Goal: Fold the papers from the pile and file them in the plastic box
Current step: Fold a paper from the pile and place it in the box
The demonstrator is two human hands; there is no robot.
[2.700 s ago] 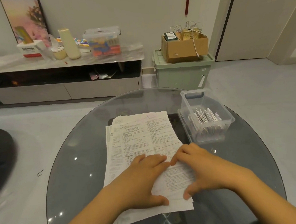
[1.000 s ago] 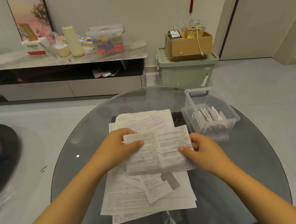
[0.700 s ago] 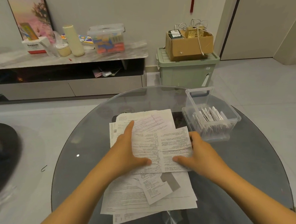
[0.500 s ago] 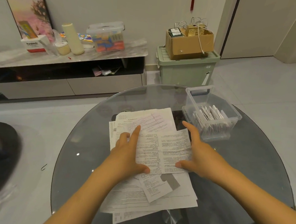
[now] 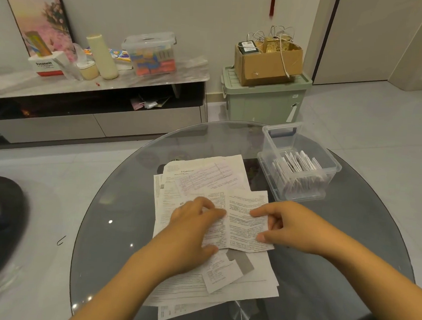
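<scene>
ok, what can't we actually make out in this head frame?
- Print on the folded paper: too small to read.
- Count of folded papers in the plastic box: packed, overlapping.
- Pile depth: top sheets cover the lower ones.
- Paper under the left hand and right hand: hidden by them.

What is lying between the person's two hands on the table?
In the head view, a folded printed sheet spans the gap between the left hand and the right hand; both hands touch it, and it lies atop the paper pile.
</scene>
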